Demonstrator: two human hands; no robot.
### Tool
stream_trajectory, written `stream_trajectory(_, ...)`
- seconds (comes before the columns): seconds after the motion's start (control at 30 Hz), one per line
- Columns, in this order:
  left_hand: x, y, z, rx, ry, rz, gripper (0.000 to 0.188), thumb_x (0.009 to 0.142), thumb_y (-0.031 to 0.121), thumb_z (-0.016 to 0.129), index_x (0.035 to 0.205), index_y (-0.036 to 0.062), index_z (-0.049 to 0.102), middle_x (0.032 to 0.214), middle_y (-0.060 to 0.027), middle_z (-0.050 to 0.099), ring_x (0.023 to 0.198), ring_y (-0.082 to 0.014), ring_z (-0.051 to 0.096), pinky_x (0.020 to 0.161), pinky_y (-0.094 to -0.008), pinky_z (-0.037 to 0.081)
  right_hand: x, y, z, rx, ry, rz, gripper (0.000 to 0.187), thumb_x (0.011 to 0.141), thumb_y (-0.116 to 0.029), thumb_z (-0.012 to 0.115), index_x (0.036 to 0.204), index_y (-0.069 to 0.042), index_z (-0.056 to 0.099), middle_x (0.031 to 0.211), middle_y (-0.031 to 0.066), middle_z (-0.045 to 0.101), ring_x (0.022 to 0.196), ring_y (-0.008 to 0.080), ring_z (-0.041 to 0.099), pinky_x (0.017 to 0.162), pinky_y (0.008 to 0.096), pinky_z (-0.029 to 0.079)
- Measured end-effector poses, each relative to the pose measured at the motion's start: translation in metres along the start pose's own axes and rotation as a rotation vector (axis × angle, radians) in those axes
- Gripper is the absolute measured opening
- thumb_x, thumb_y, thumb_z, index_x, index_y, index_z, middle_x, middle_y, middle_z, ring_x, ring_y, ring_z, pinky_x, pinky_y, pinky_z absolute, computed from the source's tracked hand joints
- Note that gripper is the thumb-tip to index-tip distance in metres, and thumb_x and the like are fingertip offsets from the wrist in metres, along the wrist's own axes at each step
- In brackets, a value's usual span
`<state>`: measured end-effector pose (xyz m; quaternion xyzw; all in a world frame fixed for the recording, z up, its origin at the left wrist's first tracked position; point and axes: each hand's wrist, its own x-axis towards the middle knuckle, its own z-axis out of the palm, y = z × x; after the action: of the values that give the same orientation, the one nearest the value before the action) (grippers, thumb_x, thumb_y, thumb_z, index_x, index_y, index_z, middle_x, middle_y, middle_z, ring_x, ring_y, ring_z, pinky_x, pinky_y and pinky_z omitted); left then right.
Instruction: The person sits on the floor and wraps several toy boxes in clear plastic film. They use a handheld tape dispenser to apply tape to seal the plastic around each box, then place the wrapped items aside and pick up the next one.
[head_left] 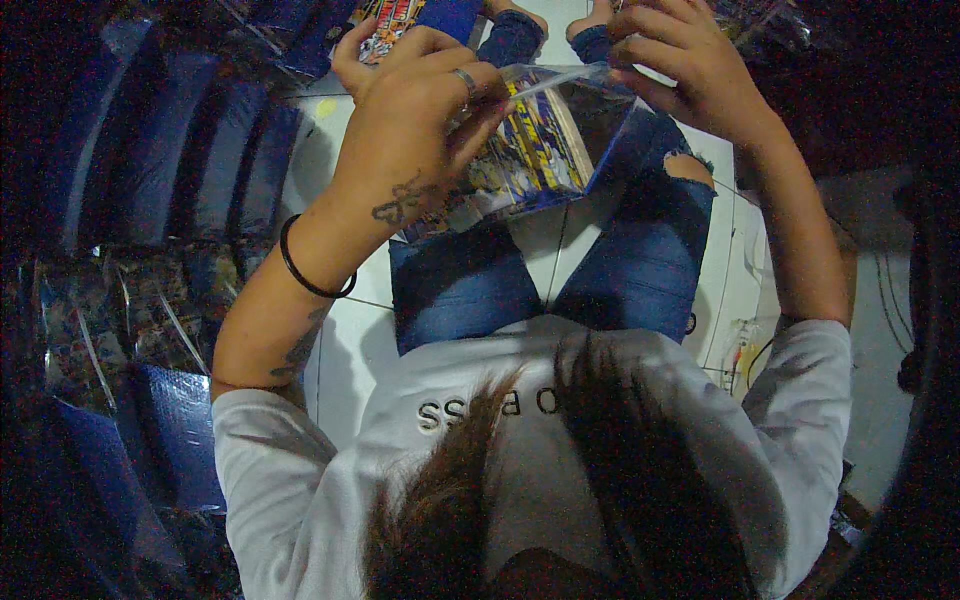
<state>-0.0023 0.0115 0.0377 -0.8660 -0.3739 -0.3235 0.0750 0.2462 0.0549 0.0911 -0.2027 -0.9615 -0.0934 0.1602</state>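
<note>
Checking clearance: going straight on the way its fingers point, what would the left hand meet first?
Likely the clear plastic bag; the left hand is already at its edge. Farther along, toward picture right, is the right hand, though depth is unclear.

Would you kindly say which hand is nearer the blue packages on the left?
Left: the left hand is right of the packages; the right hand is farther right.
</note>
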Motion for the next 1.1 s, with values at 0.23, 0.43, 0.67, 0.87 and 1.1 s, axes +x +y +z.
stream_trajectory(0.23,-0.003,-0.010,-0.035,0.007,-0.174,-0.081,0.015,0.075,0.025,0.073,0.082,0.0141,0.066,0.076,0.0034,0.063,0.094,-0.0187,0.058,0.100,-0.0501,0.021,0.009,-0.017,0.028,0.123,0.034,-0.040,0.015,0.078,-0.015,0.068,0.093,-0.011,0.064,0.088,0.0017,0.059,0.090,0.0220,0.053,0.081,0.0439,0.035)
stream_trajectory(0.43,0.003,0.001,-0.040,-0.087,-0.072,-0.097,0.022,0.076,0.030,0.072,0.089,0.0132,0.066,0.083,0.0001,0.063,0.095,-0.0202,0.058,0.101,-0.0486,0.021,0.010,-0.010,0.024,0.217,-0.007,-0.080,0.015,0.077,-0.016,0.068,0.091,-0.011,0.064,0.086,0.0010,0.059,0.087,0.0212,0.052,0.079,0.0427,0.035)
stream_trajectory(0.67,0.012,-0.003,0.000,-0.536,-0.220,-0.367,0.018,0.084,0.024,0.064,0.092,0.0088,0.067,0.085,-0.0054,0.066,0.093,-0.0225,0.059,0.101,-0.0469,0.024,0.012,-0.022,0.033,0.184,0.236,0.006,0.015,0.080,-0.018,0.068,0.093,-0.011,0.066,0.087,0.0030,0.060,0.091,0.0221,0.054,0.081,0.0423,0.037)
stream_trajectory(0.87,0.019,-0.004,-0.001,-0.731,-0.379,-0.564,0.019,0.087,0.023,0.059,0.092,0.0060,0.066,0.083,-0.0081,0.065,0.093,-0.0231,0.059,0.101,-0.0487,0.023,0.005,-0.021,0.045,-0.067,0.229,-0.122,0.015,0.081,-0.015,0.064,0.095,-0.008,0.064,0.093,0.0055,0.060,0.095,0.0233,0.055,0.085,0.0450,0.038)
stream_trajectory(1.1,0.012,0.006,-0.003,0.025,-0.120,0.012,0.013,0.076,0.020,0.068,0.088,0.0147,0.068,0.084,0.0012,0.065,0.093,-0.0192,0.058,0.100,-0.0528,0.021,0.002,-0.003,0.023,0.115,0.008,-0.043,0.018,0.082,-0.018,0.063,0.096,-0.008,0.061,0.096,0.0074,0.058,0.100,0.0256,0.053,0.089,0.0451,0.036)
